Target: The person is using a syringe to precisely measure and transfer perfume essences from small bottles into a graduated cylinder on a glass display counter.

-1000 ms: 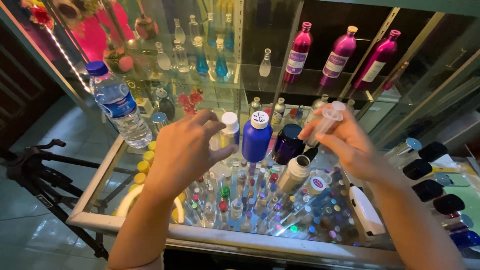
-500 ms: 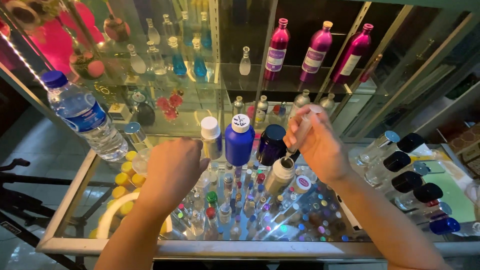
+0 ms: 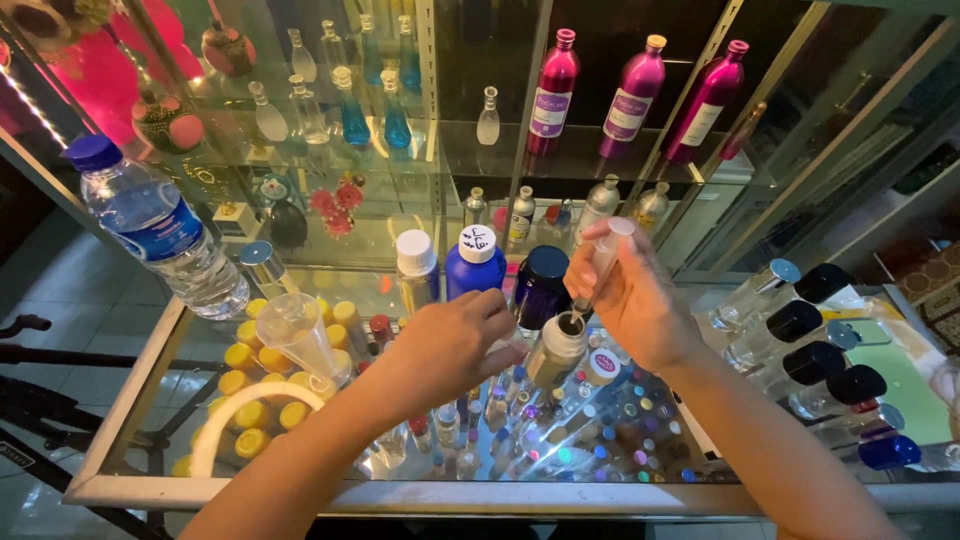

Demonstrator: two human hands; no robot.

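Note:
My right hand (image 3: pixel 632 300) grips a clear plastic syringe (image 3: pixel 600 262), tip down in the open neck of a small silver bottle (image 3: pixel 556 352) standing on the glass counter (image 3: pixel 150 370). My left hand (image 3: pixel 448 342) rests against the silver bottle's left side, fingers curled toward it; whether it grips the bottle I cannot tell. Just behind stand a blue bottle with a white cap (image 3: pixel 473 262), a dark navy bottle (image 3: pixel 541 285) and a white-capped bottle (image 3: pixel 416 268).
A plastic water bottle (image 3: pixel 160 228) and a clear plastic funnel (image 3: pixel 297 335) stand left. Black-capped glass spray bottles (image 3: pixel 790 330) lie right. Three magenta bottles (image 3: pixel 630 95) and small glass flasks fill the cabinet behind. Yellow caps and small vials show under the glass.
My right hand lowered the syringe from mid-air until its tip entered the silver bottle's neck. My left hand moved down off the white-capped bottle to the silver bottle.

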